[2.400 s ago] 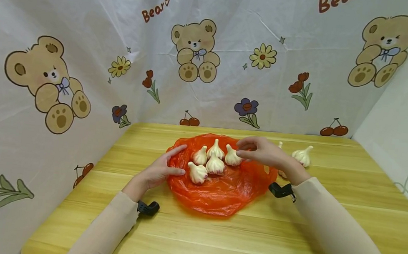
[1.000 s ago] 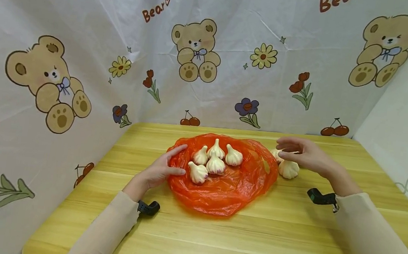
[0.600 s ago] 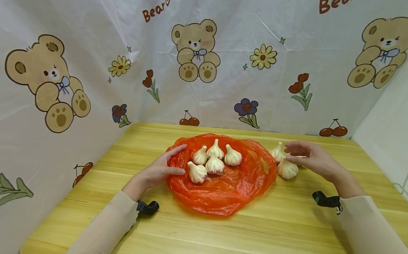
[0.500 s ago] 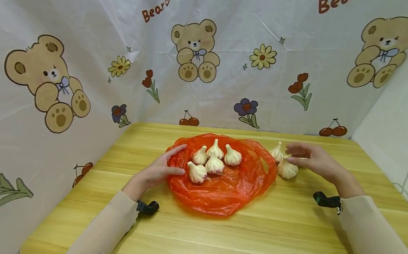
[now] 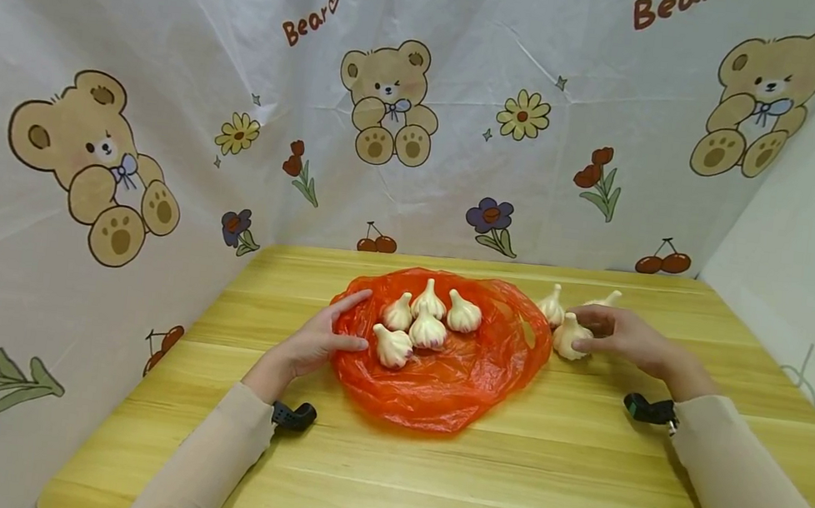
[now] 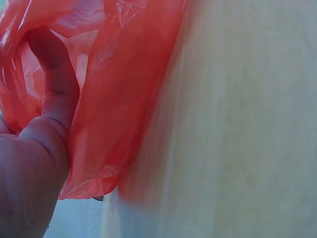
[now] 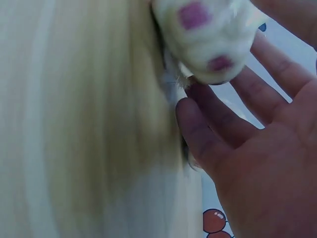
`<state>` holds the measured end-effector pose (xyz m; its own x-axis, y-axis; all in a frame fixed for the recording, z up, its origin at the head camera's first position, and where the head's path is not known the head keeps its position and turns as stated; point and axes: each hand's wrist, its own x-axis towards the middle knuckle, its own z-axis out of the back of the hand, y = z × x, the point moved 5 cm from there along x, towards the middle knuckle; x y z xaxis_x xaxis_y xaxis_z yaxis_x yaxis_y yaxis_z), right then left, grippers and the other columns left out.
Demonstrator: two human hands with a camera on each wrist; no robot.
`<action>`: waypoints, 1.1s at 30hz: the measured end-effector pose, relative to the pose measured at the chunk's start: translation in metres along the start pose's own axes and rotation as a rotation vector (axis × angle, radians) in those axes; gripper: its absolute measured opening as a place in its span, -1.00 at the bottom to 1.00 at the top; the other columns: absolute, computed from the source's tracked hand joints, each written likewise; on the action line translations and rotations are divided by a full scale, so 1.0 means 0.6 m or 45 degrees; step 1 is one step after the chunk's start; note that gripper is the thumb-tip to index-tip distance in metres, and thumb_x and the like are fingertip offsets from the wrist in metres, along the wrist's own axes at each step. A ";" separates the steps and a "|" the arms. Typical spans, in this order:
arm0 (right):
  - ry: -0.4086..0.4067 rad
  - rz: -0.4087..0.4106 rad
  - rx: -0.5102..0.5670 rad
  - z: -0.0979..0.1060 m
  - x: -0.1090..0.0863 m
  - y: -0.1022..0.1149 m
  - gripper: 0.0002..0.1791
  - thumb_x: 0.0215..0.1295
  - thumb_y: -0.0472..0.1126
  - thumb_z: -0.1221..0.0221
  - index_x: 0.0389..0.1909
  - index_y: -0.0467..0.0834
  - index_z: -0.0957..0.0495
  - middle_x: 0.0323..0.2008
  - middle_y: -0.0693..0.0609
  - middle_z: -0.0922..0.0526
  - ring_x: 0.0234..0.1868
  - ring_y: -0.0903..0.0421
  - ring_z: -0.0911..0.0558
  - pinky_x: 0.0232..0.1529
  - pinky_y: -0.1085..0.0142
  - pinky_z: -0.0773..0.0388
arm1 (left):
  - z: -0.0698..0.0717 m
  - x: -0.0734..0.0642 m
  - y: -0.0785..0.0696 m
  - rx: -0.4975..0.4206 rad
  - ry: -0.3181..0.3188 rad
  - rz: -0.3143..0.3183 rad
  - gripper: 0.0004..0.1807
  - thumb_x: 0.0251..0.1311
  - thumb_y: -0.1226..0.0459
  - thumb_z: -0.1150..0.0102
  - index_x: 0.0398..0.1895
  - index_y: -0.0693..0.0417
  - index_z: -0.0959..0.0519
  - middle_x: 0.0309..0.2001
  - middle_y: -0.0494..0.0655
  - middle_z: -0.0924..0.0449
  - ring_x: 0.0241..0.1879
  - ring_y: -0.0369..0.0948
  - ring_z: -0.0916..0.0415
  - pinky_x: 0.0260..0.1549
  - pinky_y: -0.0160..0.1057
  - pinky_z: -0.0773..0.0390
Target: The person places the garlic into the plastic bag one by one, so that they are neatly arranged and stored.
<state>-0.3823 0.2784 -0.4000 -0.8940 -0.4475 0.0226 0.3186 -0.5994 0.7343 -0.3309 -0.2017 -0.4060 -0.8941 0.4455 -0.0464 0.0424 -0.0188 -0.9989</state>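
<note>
A red plastic bag (image 5: pixel 436 400) lies spread out, with several garlic bulbs (image 5: pixel 427 332) resting on it. At its left edge is my left hand (image 5: pixel 314 342), index finger and thumb spread wide over the rim. In the left wrist view the thumb (image 6: pixel 59 89) passes through an opening in the plastic. Right of the bag, my right hand (image 5: pixel 620 339) holds a garlic bulb (image 5: pixel 570 338) between its thumb in front and its fingers behind. The right wrist view shows the purple-marked garlic bulb (image 7: pixel 208 39) against the fingers.
Two more garlic bulbs stand on the wooden table (image 5: pixel 381 486): one (image 5: pixel 552 306) by the bag's right edge, another (image 5: pixel 604 300) partly hidden behind my right hand. A bear-print sheet (image 5: pixel 444 199) hangs at the back and left. A white wall (image 5: pixel 790 272) rises at right.
My right hand moved from over the bag to the loose bulbs at right, then lowered and took hold of the nearest one. The left hand stayed at the bag's edge.
</note>
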 end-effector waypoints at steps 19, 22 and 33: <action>0.046 0.017 -0.039 -0.016 -0.002 -0.016 -0.22 0.17 -0.06 -0.49 0.36 -0.22 -0.43 0.29 -0.25 -0.55 0.13 0.14 -0.52 0.07 0.57 -0.45 | 0.001 0.000 0.000 0.008 0.001 -0.004 0.02 0.22 0.53 -0.27 0.66 -0.28 -0.07 0.64 0.02 0.07 0.51 0.13 -0.20 0.22 -0.06 -0.61; 0.045 0.023 -0.047 -0.016 -0.002 -0.018 -0.24 0.17 -0.04 -0.49 0.35 -0.19 -0.44 0.27 -0.22 -0.56 0.12 0.11 -0.52 0.09 0.56 -0.44 | 0.001 -0.001 0.000 0.009 0.003 -0.008 0.02 0.22 0.53 -0.27 0.66 -0.28 -0.07 0.64 0.01 0.07 0.50 0.12 -0.21 0.21 -0.06 -0.62; 0.052 0.006 -0.046 -0.017 -0.002 -0.022 -0.17 0.21 -0.03 -0.46 0.42 -0.26 -0.35 0.46 -0.42 -0.32 0.40 -0.26 -0.39 0.32 0.15 -0.49 | -0.003 -0.003 -0.002 0.022 0.007 -0.016 0.01 0.24 0.54 -0.25 0.66 -0.26 -0.05 0.64 0.01 0.07 0.51 0.12 -0.19 0.21 -0.10 -0.62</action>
<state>-0.3821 0.2803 -0.4165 -0.8792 -0.4765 -0.0022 0.3345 -0.6204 0.7094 -0.3287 -0.2008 -0.4046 -0.8922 0.4504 -0.0337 0.0234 -0.0284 -0.9993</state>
